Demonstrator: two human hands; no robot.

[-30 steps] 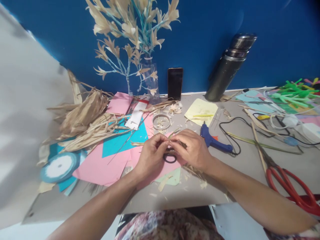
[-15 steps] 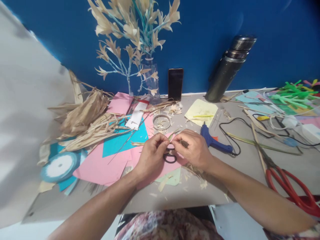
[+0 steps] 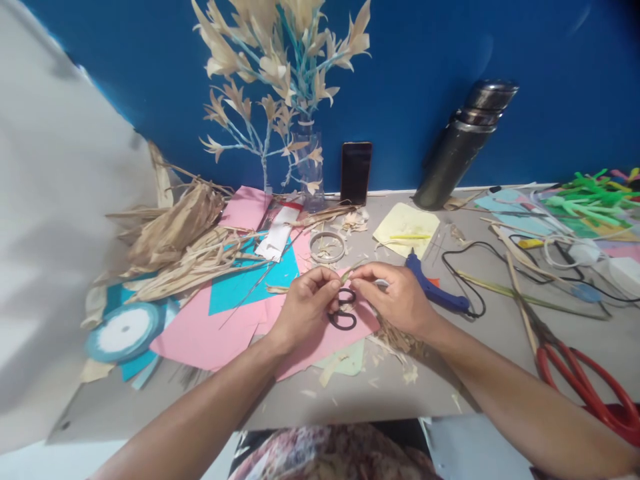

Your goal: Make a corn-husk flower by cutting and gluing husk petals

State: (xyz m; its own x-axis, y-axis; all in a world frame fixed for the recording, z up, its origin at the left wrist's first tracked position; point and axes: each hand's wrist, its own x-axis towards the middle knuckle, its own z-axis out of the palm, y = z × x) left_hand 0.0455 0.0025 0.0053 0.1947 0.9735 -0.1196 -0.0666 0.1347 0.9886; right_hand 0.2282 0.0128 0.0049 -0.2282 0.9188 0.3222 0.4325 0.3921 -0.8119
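Both hands drew slightly apart from half a second earlier, baring a thin dried leaf strip (image 3: pixel 346 275) spanned between them, just left of the blue glue gun (image 3: pixel 435 291). The left hand (image 3: pixel 305 308) and right hand (image 3: pixel 400 300) each pinched one end in a narrow fingertip grip. Small black scissors (image 3: pixel 343 315) lay beneath the strip, also left of the glue gun, suggesting the shaping work was mid-course.

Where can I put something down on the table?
Bare table between glue gun and red scissors, and along the front edge below the pink paper. Crowded: husks, cables, and where left hand and right hand pinch a strip.
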